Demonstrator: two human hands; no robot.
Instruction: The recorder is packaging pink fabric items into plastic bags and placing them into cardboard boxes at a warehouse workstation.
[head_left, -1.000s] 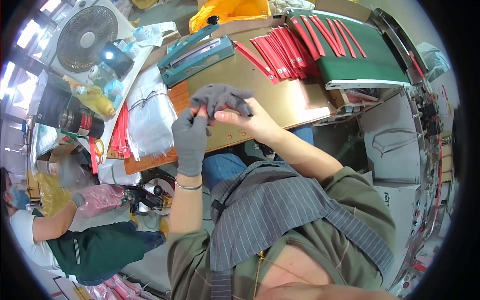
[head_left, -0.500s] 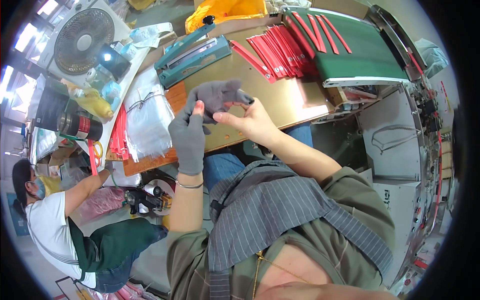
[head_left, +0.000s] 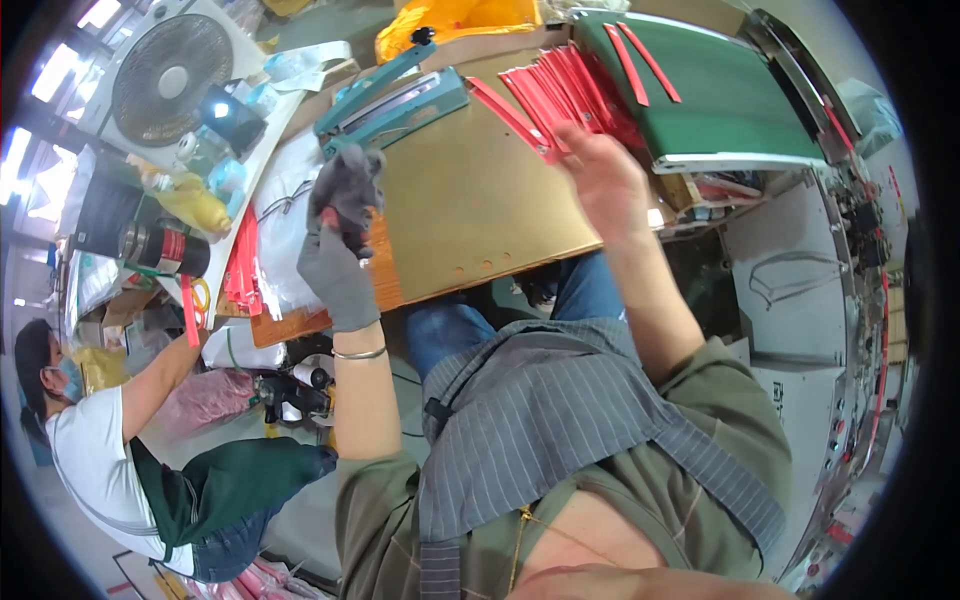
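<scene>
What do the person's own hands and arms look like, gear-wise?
Left hand: close-fitting grey glove, thumb tip exposed; thin silver-coloured bangle at the wrist. Right hand: no glove, wrist unadorned. Both arms: olive-green sleeves, forearms uncovered.

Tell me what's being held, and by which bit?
Left hand grips a loose grey glove, bunched up, so which bit can't be told. Right hand looks empty.

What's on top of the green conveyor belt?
Two narrow red strips lie on the green conveyor belt. The belt surface directly beneath them is covered.
</scene>
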